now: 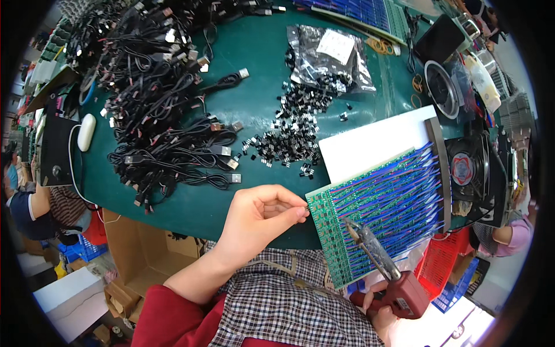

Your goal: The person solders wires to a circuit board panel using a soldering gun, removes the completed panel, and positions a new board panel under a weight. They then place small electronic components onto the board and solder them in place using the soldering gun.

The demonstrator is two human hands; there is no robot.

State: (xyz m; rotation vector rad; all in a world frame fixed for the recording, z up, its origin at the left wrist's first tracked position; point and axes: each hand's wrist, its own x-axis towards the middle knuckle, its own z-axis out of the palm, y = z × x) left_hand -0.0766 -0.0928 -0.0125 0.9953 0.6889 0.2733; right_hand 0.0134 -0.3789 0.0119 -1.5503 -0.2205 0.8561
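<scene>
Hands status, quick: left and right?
Left hand: pinched closed at the green circuit-board panel; grip on anything unclear.
Right hand: closed, holding the dark red soldering gun.

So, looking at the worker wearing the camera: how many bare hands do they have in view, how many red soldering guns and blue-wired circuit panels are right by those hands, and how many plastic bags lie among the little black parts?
Hands: 2 (left hand, right hand)
Soldering gun: 1
Circuit panel: 1
Plastic bag: 1
Total: 5
</scene>
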